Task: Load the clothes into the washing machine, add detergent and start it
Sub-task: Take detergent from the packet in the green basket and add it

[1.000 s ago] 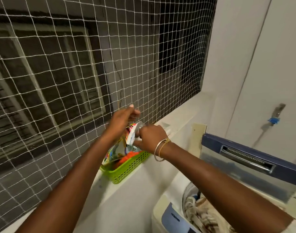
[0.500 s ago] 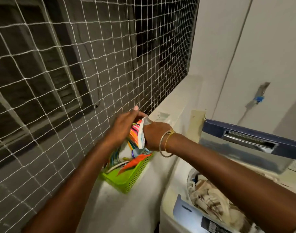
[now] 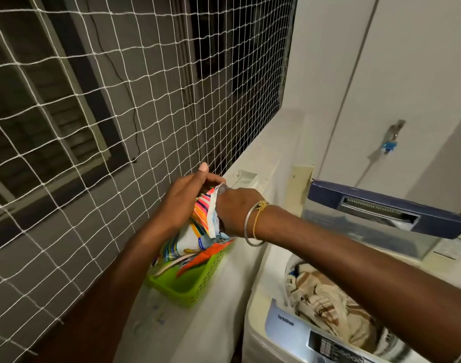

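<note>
A colourful striped detergent packet (image 3: 198,229) stands in a green plastic basket (image 3: 195,284) on the white ledge. My left hand (image 3: 182,200) grips the packet's top edge from the left. My right hand (image 3: 234,208), bangles on its wrist, is pushed into the packet's open mouth, its fingers hidden inside. At the lower right the top-loading washing machine (image 3: 263,310) stands with its blue lid (image 3: 381,208) raised and beige patterned clothes (image 3: 321,302) heaped in the drum.
White netting (image 3: 145,100) covers the window opening just behind the ledge (image 3: 253,163). An orange packet (image 3: 200,258) also lies in the basket. A tap with a blue tag (image 3: 391,137) sticks out of the white wall above the machine. The control panel (image 3: 329,341) faces me.
The view has swung down and to the right, showing more of the drum. My right hand has gone deeper into the packet's mouth while my left keeps holding its top.
</note>
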